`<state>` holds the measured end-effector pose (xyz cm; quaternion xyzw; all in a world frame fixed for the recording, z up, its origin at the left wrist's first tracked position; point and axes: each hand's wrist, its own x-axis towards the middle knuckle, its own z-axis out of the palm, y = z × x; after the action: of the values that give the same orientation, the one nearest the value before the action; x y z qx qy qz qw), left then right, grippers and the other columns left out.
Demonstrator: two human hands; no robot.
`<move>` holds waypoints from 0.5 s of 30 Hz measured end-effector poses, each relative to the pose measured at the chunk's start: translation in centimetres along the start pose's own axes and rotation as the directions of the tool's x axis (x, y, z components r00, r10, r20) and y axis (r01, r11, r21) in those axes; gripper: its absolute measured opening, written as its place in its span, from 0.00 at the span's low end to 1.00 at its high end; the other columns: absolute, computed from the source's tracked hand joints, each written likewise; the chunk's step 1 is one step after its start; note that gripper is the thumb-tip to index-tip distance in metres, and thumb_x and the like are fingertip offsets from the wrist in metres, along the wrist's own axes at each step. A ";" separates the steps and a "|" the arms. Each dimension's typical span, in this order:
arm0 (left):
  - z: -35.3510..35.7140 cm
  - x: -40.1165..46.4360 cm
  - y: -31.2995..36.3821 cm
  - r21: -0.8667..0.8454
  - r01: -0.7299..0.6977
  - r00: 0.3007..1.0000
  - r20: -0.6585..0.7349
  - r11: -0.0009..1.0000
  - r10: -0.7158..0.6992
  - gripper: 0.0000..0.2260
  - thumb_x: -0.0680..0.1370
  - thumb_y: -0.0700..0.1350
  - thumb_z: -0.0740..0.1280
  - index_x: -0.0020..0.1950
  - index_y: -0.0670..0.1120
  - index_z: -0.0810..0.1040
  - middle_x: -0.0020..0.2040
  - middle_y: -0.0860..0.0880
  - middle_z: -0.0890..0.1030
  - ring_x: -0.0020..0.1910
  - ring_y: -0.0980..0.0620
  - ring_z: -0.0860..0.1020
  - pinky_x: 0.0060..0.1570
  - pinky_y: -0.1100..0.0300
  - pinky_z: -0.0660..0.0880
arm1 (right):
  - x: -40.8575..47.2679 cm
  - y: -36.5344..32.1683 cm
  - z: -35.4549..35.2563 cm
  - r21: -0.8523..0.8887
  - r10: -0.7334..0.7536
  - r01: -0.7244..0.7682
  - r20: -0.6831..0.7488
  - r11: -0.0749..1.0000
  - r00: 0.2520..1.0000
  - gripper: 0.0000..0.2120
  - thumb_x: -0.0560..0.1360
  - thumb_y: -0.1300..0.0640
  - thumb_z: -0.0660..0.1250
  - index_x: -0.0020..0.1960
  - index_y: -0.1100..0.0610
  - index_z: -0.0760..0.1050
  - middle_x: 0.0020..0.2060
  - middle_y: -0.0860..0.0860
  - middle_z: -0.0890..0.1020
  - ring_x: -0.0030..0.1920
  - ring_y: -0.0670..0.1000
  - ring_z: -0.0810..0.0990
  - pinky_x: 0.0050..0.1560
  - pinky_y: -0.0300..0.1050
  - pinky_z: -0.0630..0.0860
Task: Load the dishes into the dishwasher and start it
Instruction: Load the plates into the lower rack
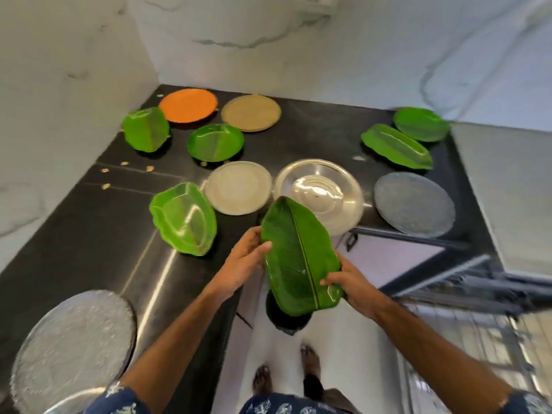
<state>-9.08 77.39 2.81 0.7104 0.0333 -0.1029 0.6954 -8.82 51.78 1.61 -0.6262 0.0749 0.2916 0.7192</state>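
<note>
A black counter (89,240) fills the corner, spread with plates: steel bowl (319,195), grey plate (415,204), steel plate (237,186), orange plate (188,104) among them, and the dishwasher rack (466,297) juts out at right. Out front, held above the floor past the counter's edge, is the leaf plate (298,255). Left hand (242,264) grips its left rim with curled fingers, right hand (352,282) pinches the near right edge.

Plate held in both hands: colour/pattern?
Dark green leaf-shaped plate with a banana-leaf midrib and veins; head view.
</note>
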 end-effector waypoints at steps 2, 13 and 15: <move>2.8 1.4 0.0 0.011 -0.034 0.996 0.077 0.999 0.033 0.09 0.82 0.37 0.65 0.62 0.43 0.74 0.50 0.51 0.85 0.49 0.55 0.82 0.47 0.60 0.80 | -2.3 0.4 -1.4 0.031 -0.031 0.033 -0.061 0.999 0.998 0.35 0.59 0.71 0.67 0.65 0.53 0.74 0.54 0.54 0.85 0.54 0.55 0.83 0.56 0.53 0.79; 24.3 2.4 -2.0 0.130 0.054 0.822 0.557 0.990 -0.117 0.15 0.72 0.41 0.71 0.58 0.44 0.75 0.44 0.44 0.81 0.37 0.47 0.82 0.30 0.50 0.81 | -19.9 7.2 -12.4 0.225 0.013 0.114 -0.495 0.968 0.869 0.25 0.67 0.65 0.72 0.64 0.64 0.76 0.58 0.61 0.83 0.56 0.61 0.82 0.56 0.52 0.81; 29.4 1.3 -3.3 0.188 0.117 0.766 0.608 0.975 -0.209 0.13 0.76 0.35 0.70 0.59 0.45 0.75 0.46 0.44 0.82 0.39 0.47 0.83 0.29 0.54 0.80 | -23.3 10.3 -14.6 0.280 0.081 0.102 -0.573 0.955 0.816 0.23 0.69 0.67 0.72 0.64 0.65 0.76 0.58 0.63 0.82 0.58 0.64 0.81 0.58 0.55 0.80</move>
<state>-11.38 48.14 -0.99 0.6773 -0.1442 -0.3940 0.6044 -29.39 30.87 0.78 -0.5700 0.3291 0.0689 0.7498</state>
